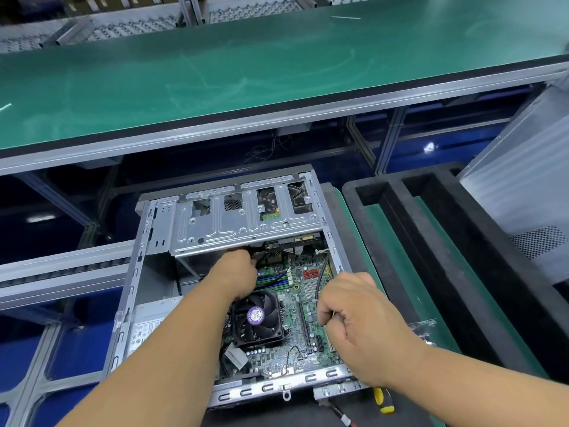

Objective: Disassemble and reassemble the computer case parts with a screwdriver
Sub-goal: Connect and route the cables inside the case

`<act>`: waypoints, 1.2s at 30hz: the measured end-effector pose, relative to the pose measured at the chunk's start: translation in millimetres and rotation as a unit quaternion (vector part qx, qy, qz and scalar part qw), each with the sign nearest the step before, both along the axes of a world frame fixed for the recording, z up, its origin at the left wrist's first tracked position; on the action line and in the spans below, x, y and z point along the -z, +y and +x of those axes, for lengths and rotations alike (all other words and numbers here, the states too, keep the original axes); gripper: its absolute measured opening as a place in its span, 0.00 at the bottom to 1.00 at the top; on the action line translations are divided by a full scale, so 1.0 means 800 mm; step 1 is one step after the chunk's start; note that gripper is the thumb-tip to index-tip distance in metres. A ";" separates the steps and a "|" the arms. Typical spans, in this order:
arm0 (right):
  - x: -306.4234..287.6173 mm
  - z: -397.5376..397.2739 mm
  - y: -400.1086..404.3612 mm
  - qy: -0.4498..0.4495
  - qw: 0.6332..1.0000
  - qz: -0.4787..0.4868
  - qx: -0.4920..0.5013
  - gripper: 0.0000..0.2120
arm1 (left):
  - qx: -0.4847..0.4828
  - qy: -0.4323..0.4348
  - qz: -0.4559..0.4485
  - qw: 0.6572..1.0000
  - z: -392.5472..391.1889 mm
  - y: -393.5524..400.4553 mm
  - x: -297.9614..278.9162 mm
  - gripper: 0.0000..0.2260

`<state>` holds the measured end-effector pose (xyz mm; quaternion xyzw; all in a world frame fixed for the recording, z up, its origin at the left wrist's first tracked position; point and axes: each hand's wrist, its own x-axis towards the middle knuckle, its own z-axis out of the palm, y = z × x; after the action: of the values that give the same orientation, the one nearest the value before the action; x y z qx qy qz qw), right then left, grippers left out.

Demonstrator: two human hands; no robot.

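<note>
Left hand (238,277) reaches under the stiff drive cage (246,223) — grip hidden; right hand (354,315) pinches a limp cable (320,278) — fragile, pull gently.

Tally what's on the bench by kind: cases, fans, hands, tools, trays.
Open computer case: 1
CPU cooler fan: 1
Hands, left hand and right hand: 2
Yellow-handled screwdriver: 1
Black foam tray: 1
Total: 6

fan sticker (255,315) | print blurred | power supply label (142,332) | unreadable
</note>
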<state>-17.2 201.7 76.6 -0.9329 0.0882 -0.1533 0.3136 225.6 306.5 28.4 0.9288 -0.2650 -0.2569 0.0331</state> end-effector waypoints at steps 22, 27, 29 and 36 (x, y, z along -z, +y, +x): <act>0.000 0.001 -0.001 -0.009 1.000 -0.008 -0.001 0.15 | -0.100 -0.046 -0.058 0.992 0.009 -0.003 0.028 0.18; 0.000 0.001 -0.001 -0.010 1.000 -0.008 -0.003 0.16 | -0.010 -0.103 0.035 0.994 0.009 -0.006 0.033 0.13; 0.001 0.001 -0.001 -0.014 1.000 -0.008 -0.004 0.18 | 0.025 -0.123 0.072 0.990 0.011 -0.006 0.035 0.17; 0.001 0.000 -0.001 -0.012 1.000 -0.004 -0.003 0.16 | 0.132 -0.147 0.195 0.961 0.015 -0.009 0.040 0.17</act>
<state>-16.9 201.0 75.7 -0.9327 0.0807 -0.1636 0.3111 237.6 299.5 -4.0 0.9014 -0.3324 -0.1662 -0.2222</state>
